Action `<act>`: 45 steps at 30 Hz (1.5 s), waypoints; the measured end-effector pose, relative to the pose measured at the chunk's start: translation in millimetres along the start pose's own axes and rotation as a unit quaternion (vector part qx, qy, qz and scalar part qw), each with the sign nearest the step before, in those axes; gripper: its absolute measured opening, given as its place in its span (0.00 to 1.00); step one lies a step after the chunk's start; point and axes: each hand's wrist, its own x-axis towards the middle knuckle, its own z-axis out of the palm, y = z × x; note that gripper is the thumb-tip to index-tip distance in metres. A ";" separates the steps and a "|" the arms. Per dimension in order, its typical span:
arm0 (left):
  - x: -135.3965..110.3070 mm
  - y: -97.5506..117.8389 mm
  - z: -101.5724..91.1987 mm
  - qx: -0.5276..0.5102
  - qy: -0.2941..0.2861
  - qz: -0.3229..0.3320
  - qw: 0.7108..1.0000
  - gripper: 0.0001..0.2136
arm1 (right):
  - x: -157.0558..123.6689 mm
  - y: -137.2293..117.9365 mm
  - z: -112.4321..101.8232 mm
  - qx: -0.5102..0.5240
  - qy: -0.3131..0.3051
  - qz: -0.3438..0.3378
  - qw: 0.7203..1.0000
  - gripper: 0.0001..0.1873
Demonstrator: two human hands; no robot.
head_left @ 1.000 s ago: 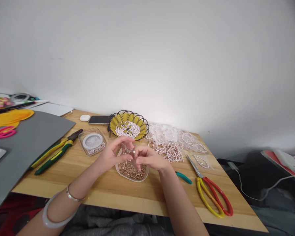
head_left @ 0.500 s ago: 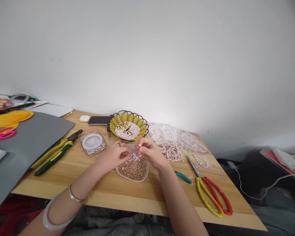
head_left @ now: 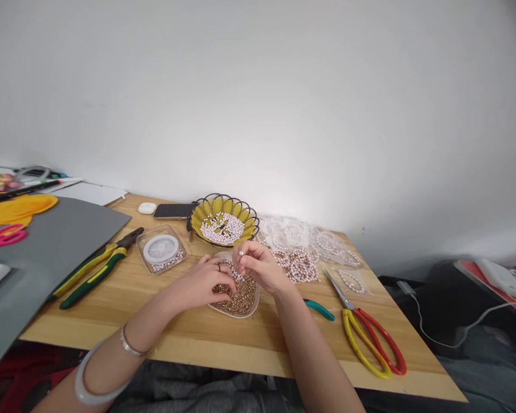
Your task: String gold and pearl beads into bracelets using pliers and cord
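Observation:
A tray of gold beads (head_left: 241, 301) sits in front of me, with some pale beads (head_left: 236, 272) at its far side. Over the tray's left part is my left hand (head_left: 204, 284), its fingers bent and apart, the tips down at the gold beads. Nothing shows between them. My right hand (head_left: 258, 267) is raised over the tray's far right side, thumb and forefinger pinched on a small white bead (head_left: 241, 253). Whether a thread runs through that bead is too fine to make out.
Behind the tray stands a yellow basket (head_left: 193, 221) of pale beads. Left lie a box with a spool (head_left: 161, 249) and combination pliers (head_left: 97, 267). On the right are strung beads (head_left: 298, 267), bagged bracelets (head_left: 331, 244), a teal handle (head_left: 320, 310) and scissors (head_left: 370, 338).
My left hand has come nearer to me, from the pale beads to the gold ones, and its fingers have turned down. My right hand keeps its pinch on the white bead, nearly still.

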 end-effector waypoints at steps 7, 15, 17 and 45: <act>0.3 -2.8 2.9 -0.015 0.005 0.008 1.000 0.04 | -0.4 0.3 0.3 0.005 -0.006 0.002 1.000 0.16; 0.4 -1.3 1.0 -0.017 0.036 -0.020 0.999 0.05 | -0.9 1.9 -1.5 0.006 -0.003 0.008 1.000 0.18; 0.1 -1.2 0.9 -0.013 0.041 -0.024 0.999 0.05 | -1.3 2.2 -1.8 0.006 -0.001 0.010 1.000 0.17; -0.2 9.2 0.0 -0.028 0.049 -0.002 0.998 0.09 | -0.3 -0.5 0.7 0.002 -0.001 0.006 1.000 0.18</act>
